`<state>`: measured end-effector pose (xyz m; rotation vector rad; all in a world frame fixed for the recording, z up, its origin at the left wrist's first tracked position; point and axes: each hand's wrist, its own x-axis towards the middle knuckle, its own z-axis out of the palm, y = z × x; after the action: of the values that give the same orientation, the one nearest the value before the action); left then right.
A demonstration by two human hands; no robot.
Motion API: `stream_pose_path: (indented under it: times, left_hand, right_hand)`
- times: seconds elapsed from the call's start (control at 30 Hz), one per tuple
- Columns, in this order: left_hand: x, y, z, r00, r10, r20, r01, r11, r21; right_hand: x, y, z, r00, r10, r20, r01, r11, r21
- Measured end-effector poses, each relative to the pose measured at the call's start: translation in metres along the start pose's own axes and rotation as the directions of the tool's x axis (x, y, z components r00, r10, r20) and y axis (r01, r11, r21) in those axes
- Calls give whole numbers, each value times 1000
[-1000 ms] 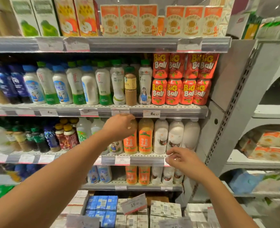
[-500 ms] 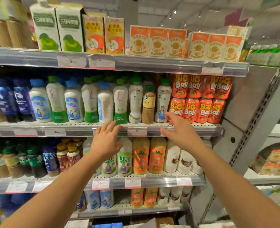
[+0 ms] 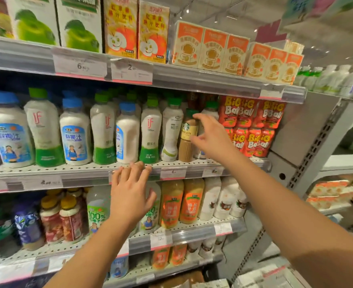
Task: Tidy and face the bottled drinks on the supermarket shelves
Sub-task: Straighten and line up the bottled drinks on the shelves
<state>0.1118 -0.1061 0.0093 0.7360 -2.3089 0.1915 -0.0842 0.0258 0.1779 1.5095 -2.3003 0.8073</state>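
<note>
Reaching for the odd one out: the right hand (image 3: 210,138) is spread open, fingers apart, just at the small latte bottle (image 3: 189,136) on the middle shelf (image 3: 78,170), wedged between the white coconut drinks (image 3: 170,132) and the red pouches (image 3: 252,125). Can't quite tell if it's touching yet. Left hand (image 3: 130,196) hangs open and holds nothing, fingertips near the shelf edge. That bottle looks like glass, so I'd guess stiff, heavy-ish, slick and breakable. Best grabbed round the waist under the cap.

Juice cartons (image 3: 117,28) stand above red Big Ball packs (image 3: 252,125).
</note>
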Motion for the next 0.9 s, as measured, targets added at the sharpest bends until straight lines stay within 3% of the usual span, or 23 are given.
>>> stream_pose_path:
  times: [0.3,0.5,0.77,0.9]
  left_hand:
    - [0,1,-7,995,-15,98,17,1000,-15]
    - [0,3,-9,994,-35,100,37,999,-11]
    - [3,13,-15,987,-82,135,79,996,27]
    - [5,18,-19,977,-100,189,91,994,56]
  right_hand:
    - [34,-13,11,988,150,-35,-151,988,-30]
    - [30,-6,12,987,80,-139,-79,997,13]
    - [9,9,1,984,8,-177,7,996,84]
    - [-6,27,-7,986,38,-160,-12,988,157]
